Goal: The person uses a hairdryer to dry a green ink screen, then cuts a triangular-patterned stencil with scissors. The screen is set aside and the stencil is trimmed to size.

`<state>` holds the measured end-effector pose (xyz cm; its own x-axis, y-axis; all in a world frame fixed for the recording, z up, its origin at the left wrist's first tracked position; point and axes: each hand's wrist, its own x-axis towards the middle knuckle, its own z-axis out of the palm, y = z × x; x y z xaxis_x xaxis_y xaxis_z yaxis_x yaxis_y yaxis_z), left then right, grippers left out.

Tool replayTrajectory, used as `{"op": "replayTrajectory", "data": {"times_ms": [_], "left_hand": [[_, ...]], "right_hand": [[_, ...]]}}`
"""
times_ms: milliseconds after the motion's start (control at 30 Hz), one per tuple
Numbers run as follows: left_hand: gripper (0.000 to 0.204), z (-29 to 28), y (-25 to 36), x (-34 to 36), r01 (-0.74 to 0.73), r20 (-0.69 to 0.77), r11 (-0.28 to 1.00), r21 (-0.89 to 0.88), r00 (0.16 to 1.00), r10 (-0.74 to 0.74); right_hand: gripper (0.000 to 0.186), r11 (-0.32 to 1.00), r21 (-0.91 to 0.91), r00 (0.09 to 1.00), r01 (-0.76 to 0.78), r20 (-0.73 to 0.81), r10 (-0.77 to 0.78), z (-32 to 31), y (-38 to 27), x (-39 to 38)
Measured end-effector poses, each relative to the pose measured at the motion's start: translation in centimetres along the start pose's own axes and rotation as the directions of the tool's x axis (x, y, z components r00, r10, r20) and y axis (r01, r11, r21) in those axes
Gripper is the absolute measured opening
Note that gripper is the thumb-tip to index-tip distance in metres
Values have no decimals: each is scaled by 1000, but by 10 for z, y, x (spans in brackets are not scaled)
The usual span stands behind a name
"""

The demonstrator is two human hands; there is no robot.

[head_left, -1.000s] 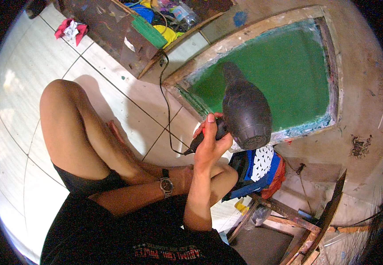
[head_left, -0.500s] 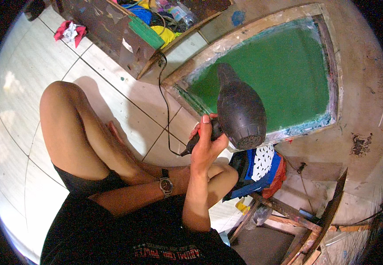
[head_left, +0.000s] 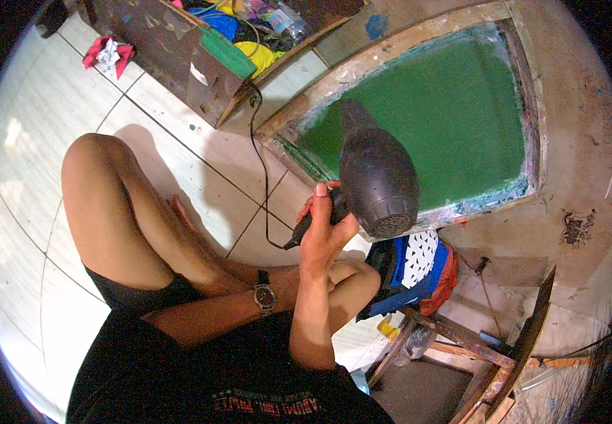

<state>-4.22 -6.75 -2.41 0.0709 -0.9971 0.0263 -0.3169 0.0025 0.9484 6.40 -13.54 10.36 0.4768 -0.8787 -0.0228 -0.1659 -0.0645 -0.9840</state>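
A black hair dryer (head_left: 380, 180) is in my right hand (head_left: 325, 237), whose fingers are closed around its handle. Its nozzle points up and away, above the green mesh (head_left: 447, 124) of a wood-framed printing screen (head_left: 540, 127). The dryer is in front of the screen's lower left part and hides some of it. From the handle's end, a thin dark cord (head_left: 266, 184) runs up toward a wooden box. My left hand (head_left: 289, 283), below a wristwatch (head_left: 265, 299), lies across my lap near my right leg. My right forearm covers its fingers.
A brown box (head_left: 210, 106) holding bottles and coloured bags stands at the far left of the screen. Crumpled red and white scraps (head_left: 109, 55) lie on the tiled floor. Folded blue and white cloth (head_left: 419, 261) sits by my knee, near a wooden frame stand (head_left: 461, 339).
My right hand and the hair dryer have shifted slightly left and up. The left arm stays where it was.
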Motion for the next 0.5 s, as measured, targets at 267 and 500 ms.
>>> {"op": "replayTrajectory", "data": {"times_ms": [267, 500], "left_hand": [[41, -1, 0, -2, 9, 2, 1000, 11, 1000, -9], [40, 1, -1, -3, 18, 0, 1000, 17, 1000, -18]], "right_hand": [[21, 999, 30, 999, 33, -2, -32, 3, 0, 0], [22, 1000, 24, 1000, 14, -8, -14, 3, -1, 0]]}}
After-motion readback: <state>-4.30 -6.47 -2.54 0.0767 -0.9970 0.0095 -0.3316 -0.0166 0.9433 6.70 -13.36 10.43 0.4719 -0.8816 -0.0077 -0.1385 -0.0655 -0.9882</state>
